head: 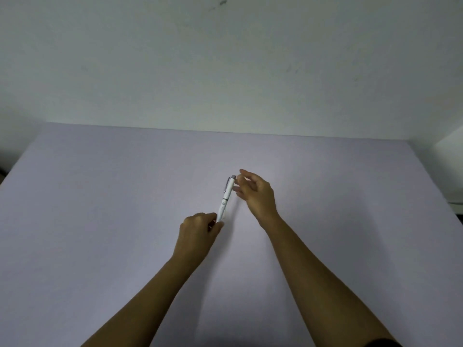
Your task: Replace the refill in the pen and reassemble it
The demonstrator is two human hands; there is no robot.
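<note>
A white pen [225,199] with a grey clip and push button at its far end slants up and away over the lilac table [100,209]. My left hand [198,231] is closed around the pen's near tip end, which hides the tip. My right hand [253,191] is just right of the pen's button end, fingers spread and loosely curled, close to the barrel but not gripping it. No separate refill is in sight.
A plain pale wall [225,71] rises behind the table's far edge. A white object [451,149] sits beyond the table's right corner. Both of my forearms reach in from the bottom of the view.
</note>
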